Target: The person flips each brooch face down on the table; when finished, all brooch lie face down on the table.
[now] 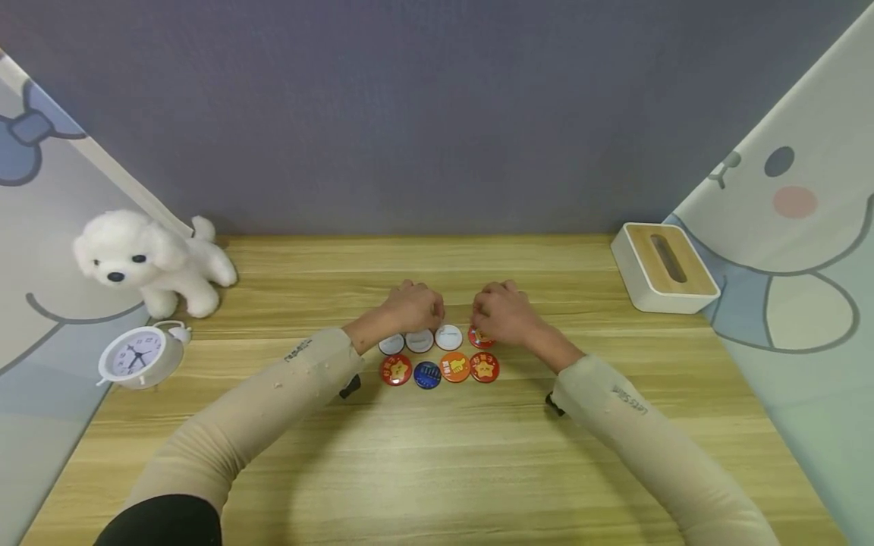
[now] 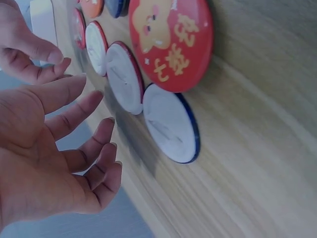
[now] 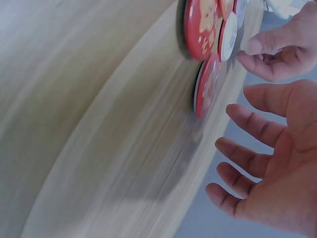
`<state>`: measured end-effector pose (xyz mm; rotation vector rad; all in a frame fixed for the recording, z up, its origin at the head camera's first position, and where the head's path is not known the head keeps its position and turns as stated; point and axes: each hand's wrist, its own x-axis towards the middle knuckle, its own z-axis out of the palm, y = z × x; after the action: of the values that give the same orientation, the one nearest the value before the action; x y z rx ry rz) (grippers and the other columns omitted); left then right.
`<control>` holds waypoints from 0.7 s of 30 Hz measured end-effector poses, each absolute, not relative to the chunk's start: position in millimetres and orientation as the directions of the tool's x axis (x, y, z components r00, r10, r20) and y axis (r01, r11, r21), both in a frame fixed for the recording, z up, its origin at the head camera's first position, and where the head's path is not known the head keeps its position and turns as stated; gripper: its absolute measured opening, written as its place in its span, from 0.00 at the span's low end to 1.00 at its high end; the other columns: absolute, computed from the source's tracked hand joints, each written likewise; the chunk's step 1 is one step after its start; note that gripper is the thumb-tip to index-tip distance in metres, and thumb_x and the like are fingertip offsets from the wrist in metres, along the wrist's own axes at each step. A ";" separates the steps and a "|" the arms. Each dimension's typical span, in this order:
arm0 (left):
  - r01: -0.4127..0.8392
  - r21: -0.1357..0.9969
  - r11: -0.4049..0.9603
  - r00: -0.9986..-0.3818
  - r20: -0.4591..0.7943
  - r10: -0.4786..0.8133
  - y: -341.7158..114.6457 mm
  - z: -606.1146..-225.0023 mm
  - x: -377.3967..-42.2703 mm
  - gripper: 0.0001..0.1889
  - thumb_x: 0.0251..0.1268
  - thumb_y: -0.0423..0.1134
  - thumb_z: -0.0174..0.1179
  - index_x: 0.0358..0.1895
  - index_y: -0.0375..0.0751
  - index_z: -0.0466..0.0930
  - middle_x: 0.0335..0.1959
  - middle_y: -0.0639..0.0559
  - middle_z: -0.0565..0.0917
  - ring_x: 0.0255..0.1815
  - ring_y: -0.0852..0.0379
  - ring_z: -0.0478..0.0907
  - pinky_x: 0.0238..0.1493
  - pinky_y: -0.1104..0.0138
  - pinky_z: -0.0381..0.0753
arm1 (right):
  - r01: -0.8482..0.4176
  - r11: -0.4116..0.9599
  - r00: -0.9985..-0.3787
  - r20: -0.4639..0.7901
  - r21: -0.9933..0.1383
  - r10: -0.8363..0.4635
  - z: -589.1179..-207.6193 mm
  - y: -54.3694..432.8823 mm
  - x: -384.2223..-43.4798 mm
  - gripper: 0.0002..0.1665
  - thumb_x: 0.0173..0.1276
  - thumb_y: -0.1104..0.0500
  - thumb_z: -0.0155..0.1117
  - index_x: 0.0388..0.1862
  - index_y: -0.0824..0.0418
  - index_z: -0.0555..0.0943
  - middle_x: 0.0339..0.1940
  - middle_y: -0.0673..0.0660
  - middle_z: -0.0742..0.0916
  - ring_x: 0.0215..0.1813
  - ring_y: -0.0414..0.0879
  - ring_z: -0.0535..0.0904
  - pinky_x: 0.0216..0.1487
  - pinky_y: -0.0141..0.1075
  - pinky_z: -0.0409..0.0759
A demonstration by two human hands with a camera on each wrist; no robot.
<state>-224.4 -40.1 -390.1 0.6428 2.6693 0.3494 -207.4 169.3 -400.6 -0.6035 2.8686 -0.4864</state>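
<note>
Two rows of badges (round, no long axis) lie on the table. Watching remotely, I find the red back-row badge nearest the right hand, a white-backed badge near the left hand, both bodyward of those relaxed, empty hands.

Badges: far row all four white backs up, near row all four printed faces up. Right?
No: the rightmost far badge is red face up, clear in the right wrist view. The other three are white backs up. Near row correct.
</note>
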 end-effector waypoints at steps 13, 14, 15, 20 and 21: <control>0.409 0.349 0.843 -0.782 -0.342 0.521 -26.4 -377.8 -226.1 0.11 0.72 0.49 0.59 0.49 0.52 0.84 0.54 0.50 0.84 0.55 0.44 0.76 0.58 0.44 0.73 | -0.309 0.894 -0.912 -0.165 -0.324 -0.375 -396.7 192.5 -201.8 0.11 0.70 0.51 0.64 0.45 0.55 0.86 0.62 0.63 0.80 0.66 0.64 0.68 0.64 0.63 0.67; 0.409 0.349 0.843 -0.779 -0.347 0.522 -24.7 -377.1 -226.1 0.11 0.72 0.49 0.59 0.49 0.52 0.84 0.53 0.50 0.85 0.54 0.45 0.77 0.56 0.46 0.74 | -0.308 0.895 -0.911 -0.172 -0.324 -0.376 -397.3 193.6 -201.4 0.13 0.70 0.51 0.64 0.46 0.56 0.86 0.63 0.64 0.80 0.66 0.65 0.68 0.65 0.63 0.66; 0.409 0.350 0.843 -0.776 -0.352 0.523 -22.9 -376.6 -225.9 0.11 0.72 0.49 0.59 0.49 0.52 0.84 0.53 0.51 0.85 0.53 0.46 0.77 0.54 0.48 0.75 | -0.309 0.895 -0.909 -0.178 -0.321 -0.377 -397.8 194.7 -200.9 0.14 0.69 0.50 0.65 0.47 0.56 0.86 0.63 0.64 0.80 0.67 0.65 0.68 0.65 0.63 0.66; 0.442 0.338 0.831 -0.755 -0.360 0.548 -12.2 -378.0 -226.3 0.12 0.71 0.49 0.59 0.50 0.50 0.84 0.52 0.52 0.85 0.44 0.52 0.79 0.41 0.59 0.77 | -0.308 0.902 -0.902 -0.209 -0.301 -0.377 -399.5 198.3 -197.5 0.18 0.67 0.47 0.67 0.49 0.57 0.85 0.65 0.64 0.79 0.68 0.66 0.67 0.65 0.64 0.67; 0.451 0.333 0.828 -0.751 -0.360 0.554 -9.9 -379.0 -226.6 0.12 0.70 0.49 0.60 0.50 0.49 0.84 0.51 0.52 0.85 0.43 0.53 0.79 0.40 0.61 0.77 | -0.305 0.905 -0.902 -0.215 -0.296 -0.374 -399.2 198.7 -196.5 0.18 0.67 0.47 0.67 0.48 0.57 0.86 0.65 0.64 0.79 0.68 0.66 0.67 0.65 0.64 0.66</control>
<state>-226.6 -9.9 -379.0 0.7451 2.5595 0.3118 -196.5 198.7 -399.2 -0.5092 2.8017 -0.3735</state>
